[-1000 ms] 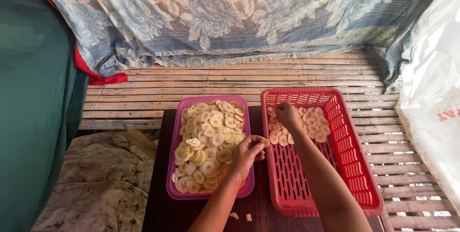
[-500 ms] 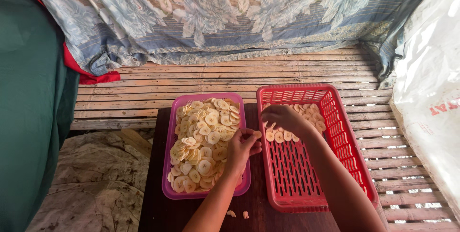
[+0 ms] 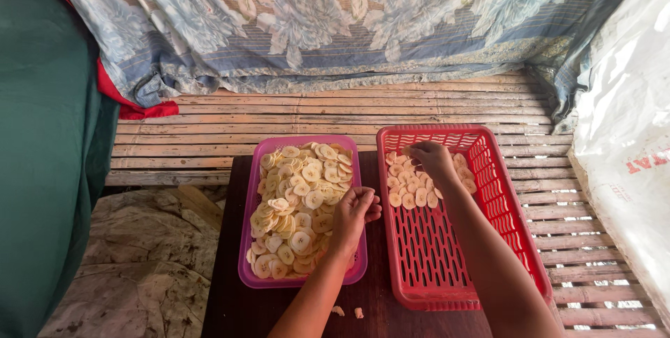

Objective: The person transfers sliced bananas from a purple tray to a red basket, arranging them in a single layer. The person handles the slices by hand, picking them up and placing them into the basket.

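Oddly, left hand (image 3: pixel 354 214) curled over pink tray (image 3: pixel 249 212), grip unclear; right hand (image 3: pixel 433 160) hides slices (image 3: pixel 412 188), contents unseen.

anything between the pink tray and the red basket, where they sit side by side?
Head view: between the pink tray and the red basket there is only a narrow strip of dark tabletop. The left hand overhangs the tray's right rim beside that gap.

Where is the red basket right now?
The red basket sits on the dark table, right of the pink tray of pale slices; the right hand reaches into its far end.
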